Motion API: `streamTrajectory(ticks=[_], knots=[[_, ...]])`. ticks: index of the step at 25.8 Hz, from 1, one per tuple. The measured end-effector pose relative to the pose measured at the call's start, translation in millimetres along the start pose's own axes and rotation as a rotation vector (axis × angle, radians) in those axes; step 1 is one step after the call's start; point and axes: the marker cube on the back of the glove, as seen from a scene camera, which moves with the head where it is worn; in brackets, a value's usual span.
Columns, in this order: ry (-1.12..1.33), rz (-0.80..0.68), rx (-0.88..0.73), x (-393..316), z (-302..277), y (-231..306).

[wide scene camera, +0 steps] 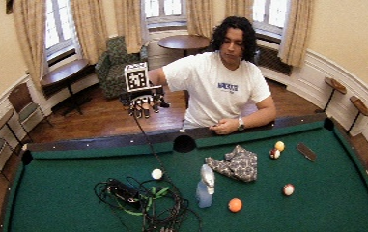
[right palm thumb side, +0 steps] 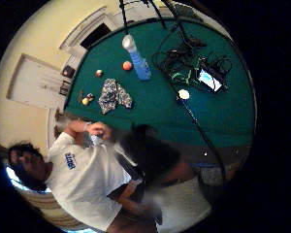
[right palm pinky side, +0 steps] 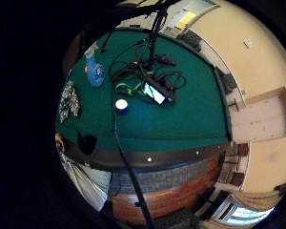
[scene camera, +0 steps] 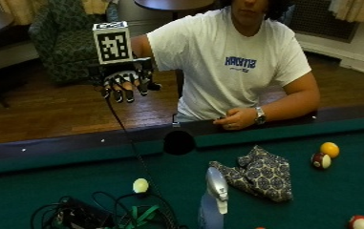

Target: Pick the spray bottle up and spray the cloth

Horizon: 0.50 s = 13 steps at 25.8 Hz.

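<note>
Nearest to the outside camera stands the spray bottle [scene camera: 212, 202], upright on the green counter [scene camera: 54, 186], with its grey trigger head on top. Just beside it, at about 2 o'clock, the patterned cloth [scene camera: 258, 174] lies crumpled on the felt. A bundle of black and green cables [scene camera: 105, 214] is at 9 o'clock from the bottle, and a white ball [scene camera: 141, 185] lies at 10 o'clock. Some billiard balls [scene camera: 325, 155] rest further away at 3 o'clock.

The gloved right hand [scene camera: 125, 81] is raised in the air, outside the counter edge and well apart from the bottle. Its fingers hang down, spread and relaxed, and they hold nothing. The bare hand [scene camera: 235, 118] rests on the rail.

I judge that the reach is not yet begun. The hand must cross over the cables; a cable hanging from the glove could catch them or knock the ball. The bottle is tall and narrow, so a sideways touch may tip it. If the nozzle points wrongly, the spray would miss the cloth.
</note>
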Motion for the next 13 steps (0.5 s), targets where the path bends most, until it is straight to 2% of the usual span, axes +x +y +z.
streamTrajectory(ticks=[13], knots=[[0.007,-0.011,-0.052,-13,10,2]])
